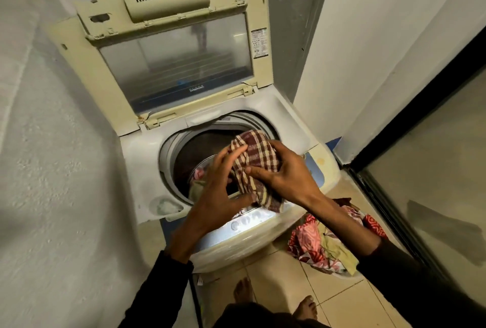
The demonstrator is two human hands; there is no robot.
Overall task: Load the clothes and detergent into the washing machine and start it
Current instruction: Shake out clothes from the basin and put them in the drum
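Observation:
A cream top-loading washing machine (147,159) stands with its lid (173,59) raised against the back wall. Over the drum opening (194,154) I hold a maroon and cream checked cloth (255,154). My right hand (286,172) grips it from the right side. My left hand (218,190) touches its left edge with fingers spread over it. Some clothes (196,183) lie inside the drum, partly hidden by my hands. A pile of red, pink and yellow clothes (323,246) sits on the floor to the right of the machine.
The control panel (247,222) runs along the machine's front edge under my left wrist. A detergent compartment (165,206) sits at the front left corner. White walls close in on both sides; a dark-framed glass door (434,169) is at right. My bare feet (273,298) stand on beige tiles.

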